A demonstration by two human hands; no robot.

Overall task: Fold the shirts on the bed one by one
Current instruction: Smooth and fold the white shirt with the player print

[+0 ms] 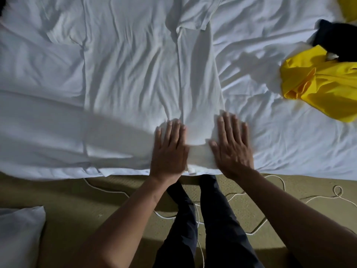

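Both hands lie flat on cloth at the near edge of the bed.

- Left hand: palm down, fingers straight and slightly spread, pressing the white shirt. It grips nothing.
- Right hand: just beside the left, also palm down with straight fingers, holding nothing. A narrow strip of shirt shows between the two.

The white shirt runs away from the fingertips across the bed, with most of its body left of the left hand. A long panel seems folded over, leading from between the hands to a sleeve at the far end. It is white on a white sheet, so the edges are hard to trace.

The yellow shirt lies crumpled, well right of the right hand and farther off. A dark garment lies just beyond it.

Judged step: pressing the first lengthwise fold at the hem. The task looks early.

Risks:
- The hem sits at the bed's edge, so a pull toward the wrists could drag it over.
- The body is deeply creased, and folding now would lock the wrinkles in.
- Sheet could be pinched up together with shirt.
- A white cord loops on the floor behind the wrists and could snag a foot.
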